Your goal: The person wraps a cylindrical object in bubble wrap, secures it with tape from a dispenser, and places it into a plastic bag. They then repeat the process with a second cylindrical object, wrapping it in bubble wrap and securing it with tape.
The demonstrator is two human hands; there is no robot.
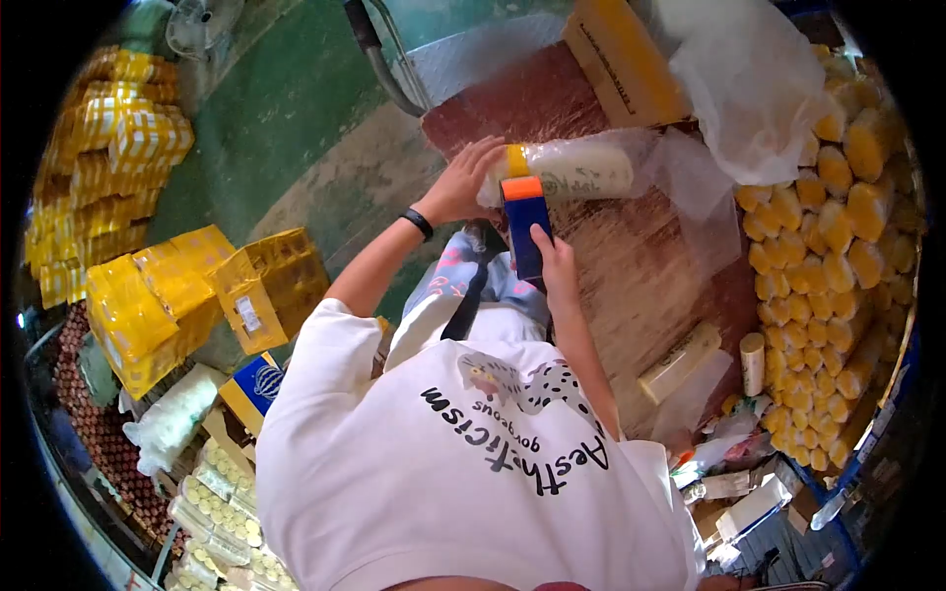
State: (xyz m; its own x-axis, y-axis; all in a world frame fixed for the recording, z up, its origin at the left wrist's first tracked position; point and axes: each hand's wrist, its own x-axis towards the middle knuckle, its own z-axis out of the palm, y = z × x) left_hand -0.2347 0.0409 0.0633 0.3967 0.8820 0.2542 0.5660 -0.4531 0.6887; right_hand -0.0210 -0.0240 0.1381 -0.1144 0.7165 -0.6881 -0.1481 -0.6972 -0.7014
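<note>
Gripping white bottle (pixel 576 169) by orange-capped end, left hand (pixel 461 185) curled; right hand (pixel 555 264) clasping blue box (pixel 525 222) upright.

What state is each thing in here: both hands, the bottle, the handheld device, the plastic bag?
left hand: gripping the bottle's cap end.
bottle: lying sideways above the table, orange cap on.
right hand: closed round the blue device.
blue device: upright, orange end against the bottle.
plastic bag: crumpled; open or shut unclear.

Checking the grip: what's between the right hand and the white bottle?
In the head view, a blue tool with an orange tip, held by the right hand, meets the white bottle in the left hand.
</note>
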